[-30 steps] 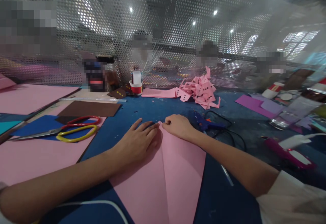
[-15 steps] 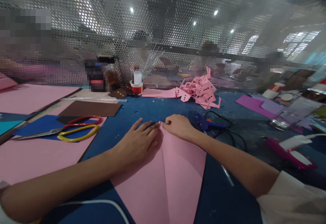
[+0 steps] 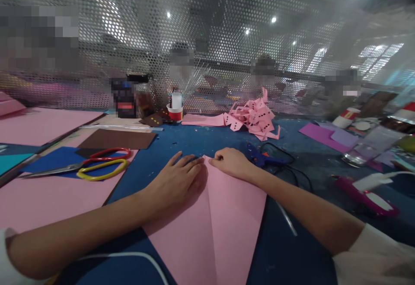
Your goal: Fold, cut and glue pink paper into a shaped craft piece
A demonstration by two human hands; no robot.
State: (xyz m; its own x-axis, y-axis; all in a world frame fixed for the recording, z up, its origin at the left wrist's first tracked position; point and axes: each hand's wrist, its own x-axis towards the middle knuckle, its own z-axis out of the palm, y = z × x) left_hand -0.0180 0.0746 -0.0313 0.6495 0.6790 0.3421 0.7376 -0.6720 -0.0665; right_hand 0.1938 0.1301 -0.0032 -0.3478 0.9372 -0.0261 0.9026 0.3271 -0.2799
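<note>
A pink sheet of paper [image 3: 223, 216], folded to a point at its far end, lies on the blue table [image 3: 201, 140] in front of me. My left hand [image 3: 177, 181] lies flat on the sheet's left flap, fingers stretched out toward the point. My right hand [image 3: 230, 162] rests on the right flap beside the point, fingers curled into a loose fist that presses on the paper's edge.
Scissors with red and yellow handles [image 3: 87, 166] lie on coloured sheets at the left, beside a brown sheet [image 3: 118, 139]. A blue glue gun [image 3: 261, 157] with a black cord sits right of my right hand. Pink paper scraps [image 3: 256, 118], a small cup [image 3: 175, 110] and a perforated metal screen [image 3: 207, 38] stand behind.
Both hands stay on the pink paper almost unmoved; only the view has shifted slightly.
</note>
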